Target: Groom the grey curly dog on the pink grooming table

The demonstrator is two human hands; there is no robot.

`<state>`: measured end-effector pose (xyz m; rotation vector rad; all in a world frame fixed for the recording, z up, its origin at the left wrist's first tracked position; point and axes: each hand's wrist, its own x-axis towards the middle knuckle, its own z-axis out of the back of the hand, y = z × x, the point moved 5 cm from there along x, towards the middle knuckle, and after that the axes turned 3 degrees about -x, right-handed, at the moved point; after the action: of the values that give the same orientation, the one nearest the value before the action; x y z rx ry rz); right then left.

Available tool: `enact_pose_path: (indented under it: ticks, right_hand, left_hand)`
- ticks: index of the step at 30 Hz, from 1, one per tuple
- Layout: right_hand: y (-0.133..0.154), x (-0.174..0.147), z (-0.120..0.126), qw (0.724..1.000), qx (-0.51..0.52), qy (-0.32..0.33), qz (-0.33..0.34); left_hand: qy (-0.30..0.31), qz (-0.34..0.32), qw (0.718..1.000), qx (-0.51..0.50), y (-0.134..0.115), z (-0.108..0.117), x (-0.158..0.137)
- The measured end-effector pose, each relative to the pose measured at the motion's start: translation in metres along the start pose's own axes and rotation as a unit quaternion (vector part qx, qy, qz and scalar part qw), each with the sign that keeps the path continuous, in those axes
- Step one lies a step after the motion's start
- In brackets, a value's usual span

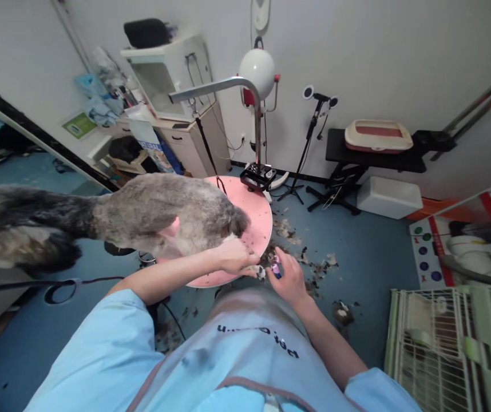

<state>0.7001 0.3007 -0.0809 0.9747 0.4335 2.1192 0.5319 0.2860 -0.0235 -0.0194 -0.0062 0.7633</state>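
Note:
A grey dog (155,206) with short-cut fur on its body stands on a round pink grooming table (259,220), its hindquarters toward the table's right side. My left hand (234,256) is closed around the end of one of its legs, and a whitish-grey paw (258,271) pokes out past the fingers at the table's near edge. In my right hand (289,277) is a small pink-and-blue clipper (276,270), held just right of the paw. Whether the clipper touches the fur I cannot tell.
A metal grooming arm (257,126) with a hanging black strap (205,140) rises behind the table. Cut fur (318,269) litters the blue floor. To the right are a wire cage (436,343) and a black stand (335,154) bearing a litter tray (377,135).

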Motion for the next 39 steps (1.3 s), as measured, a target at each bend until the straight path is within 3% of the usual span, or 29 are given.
enact_pose_path:
  ticks: [5, 9, 24, 39]
  right_hand:
    - [0.009, -0.014, 0.011, 0.996, -0.058, -0.010, 0.062]
    - [0.014, -0.016, 0.014, 0.994, -0.085, -0.007, 0.075]
    - [0.032, 0.003, -0.012, 0.999, 0.015, 0.044, 0.012]
    - [0.041, 0.008, -0.021, 0.999, -0.039, -0.023, 0.005]
  left_hand:
    - [-0.018, 0.023, 0.999, -0.018, -0.003, 0.000, 0.002]
    - [-0.028, 0.036, 0.999, -0.012, -0.005, 0.003, 0.002]
    - [-0.091, 0.042, 0.995, 0.018, 0.007, 0.011, -0.015]
    - [-0.107, 0.060, 0.992, 0.019, 0.019, 0.006, -0.017]
